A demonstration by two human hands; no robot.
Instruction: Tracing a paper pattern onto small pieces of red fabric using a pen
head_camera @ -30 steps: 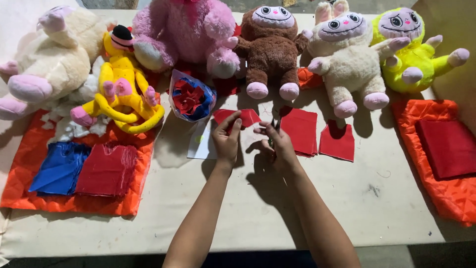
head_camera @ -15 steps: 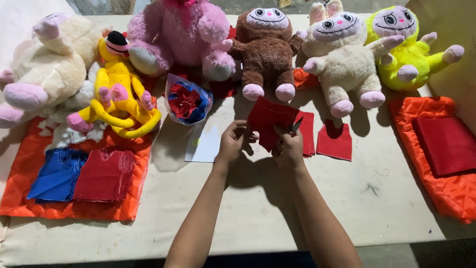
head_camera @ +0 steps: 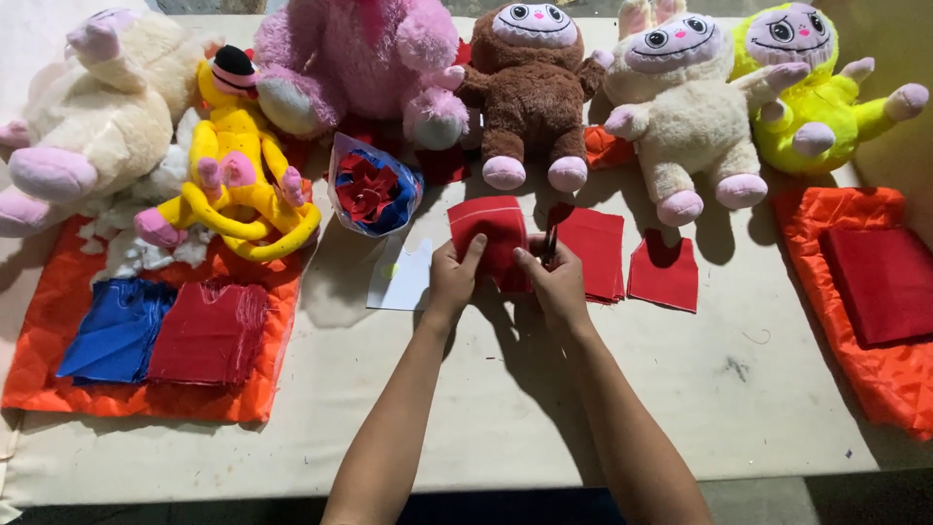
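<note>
The red fabric piece (head_camera: pixel 489 233) you hold is a small felt-like square, slightly curled at its top edge, raised just above the table (head_camera: pixel 505 408) between your 2 hands. Your left hand (head_camera: pixel 453 277) pinches its left side, thumb on the front and fingers behind. Your right hand (head_camera: pixel 556 282) closes on its lower right corner and also seems to hold a thin dark tool, possibly scissors (head_camera: pixel 550 243), though it is too small to tell. Just right of your right hand lies a stack of red pieces (head_camera: pixel 598 251), with 1 more red piece (head_camera: pixel 664 275) beyond it. A white paper (head_camera: pixel 400 282) lies just left of your left hand. Your fingertips behind the fabric are hidden.
</note>
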